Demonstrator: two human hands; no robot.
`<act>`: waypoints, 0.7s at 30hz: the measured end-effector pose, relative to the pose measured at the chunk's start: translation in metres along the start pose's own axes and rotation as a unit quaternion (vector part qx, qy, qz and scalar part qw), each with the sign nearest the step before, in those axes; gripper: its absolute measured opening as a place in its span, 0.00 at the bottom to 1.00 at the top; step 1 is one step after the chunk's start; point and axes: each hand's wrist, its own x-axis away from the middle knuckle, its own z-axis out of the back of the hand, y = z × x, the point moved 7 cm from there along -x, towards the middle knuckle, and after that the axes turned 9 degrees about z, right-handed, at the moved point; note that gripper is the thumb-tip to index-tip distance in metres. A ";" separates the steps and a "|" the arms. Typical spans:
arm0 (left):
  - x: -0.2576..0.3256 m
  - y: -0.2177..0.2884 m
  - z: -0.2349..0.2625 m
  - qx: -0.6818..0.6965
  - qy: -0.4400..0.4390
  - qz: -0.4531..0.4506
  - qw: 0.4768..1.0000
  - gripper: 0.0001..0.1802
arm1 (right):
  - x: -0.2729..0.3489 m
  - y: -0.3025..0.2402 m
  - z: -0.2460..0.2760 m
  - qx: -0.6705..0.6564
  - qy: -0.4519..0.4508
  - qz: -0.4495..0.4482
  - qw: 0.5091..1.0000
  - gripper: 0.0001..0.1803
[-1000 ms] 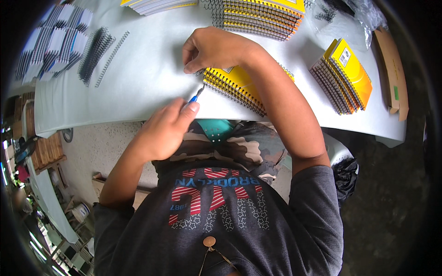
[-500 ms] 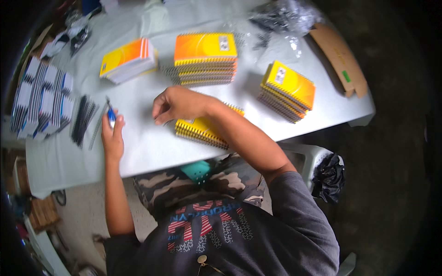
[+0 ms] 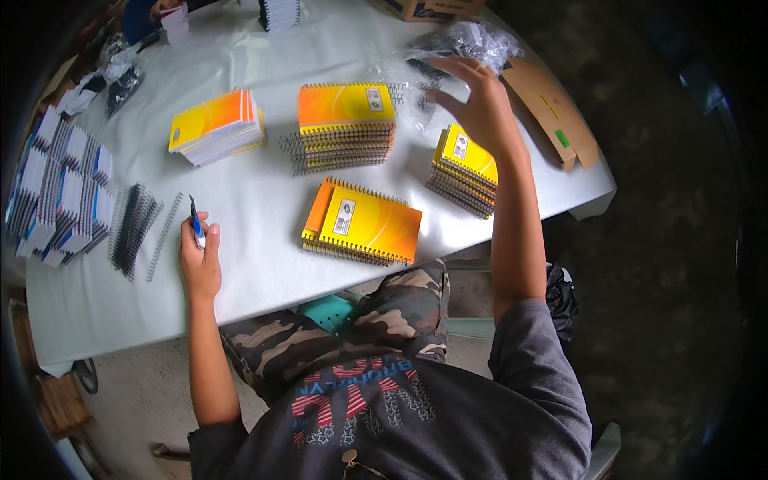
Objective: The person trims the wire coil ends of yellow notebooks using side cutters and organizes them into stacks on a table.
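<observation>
My left hand [image 3: 200, 258] is closed around a slim blue-and-white tool with a dark pointed tip [image 3: 196, 221]; its exact kind is unclear. It rests at the table's left, beside loose black binding coils [image 3: 134, 232] and a single coil [image 3: 165, 238]. Raised at the right, my right hand [image 3: 474, 100] is empty, its fingers spread and curved. Below it, partly covered by my wrist, stands a stack of yellow-orange spiral notebooks [image 3: 466, 172]. Nearer me lies a short pile of similar notebooks [image 3: 372, 224], the top one shifted off those beneath.
Farther back are a taller spiral notebook stack [image 3: 346, 108] with coils sticking out and a pile of orange-yellow books without visible coils [image 3: 212, 120]. White-and-dark notebook stacks [image 3: 60, 196] fill the left edge. Clear plastic [image 3: 480, 44] and a cardboard piece [image 3: 552, 112] lie at the right.
My right hand has swung from above the near notebooks to the far right and its fingers have spread, uncovering that pile. The left hand keeps its tool. The view has shifted slightly.
</observation>
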 end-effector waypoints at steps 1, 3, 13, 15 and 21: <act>0.000 0.000 0.000 0.003 -0.007 0.009 1.000 0.18 | 0.007 -0.012 -0.003 -0.073 -0.008 -0.044 0.996 0.22; 0.003 -0.004 0.003 0.000 -0.011 0.023 1.000 0.18 | 0.027 -0.043 -0.029 -0.192 -0.159 -0.149 0.957 0.24; 0.005 0.006 0.001 -0.029 -0.021 -0.007 0.999 0.17 | 0.104 -0.111 -0.091 -0.121 -0.344 -0.065 0.929 0.59; 0.003 0.004 0.001 -0.017 -0.018 0.002 1.000 0.18 | 0.100 -0.108 -0.086 -0.144 -0.328 -0.097 0.929 0.56; 0.004 0.002 0.001 -0.024 -0.009 0.000 1.000 0.19 | 0.104 -0.105 -0.087 -0.154 -0.291 -0.081 0.941 0.55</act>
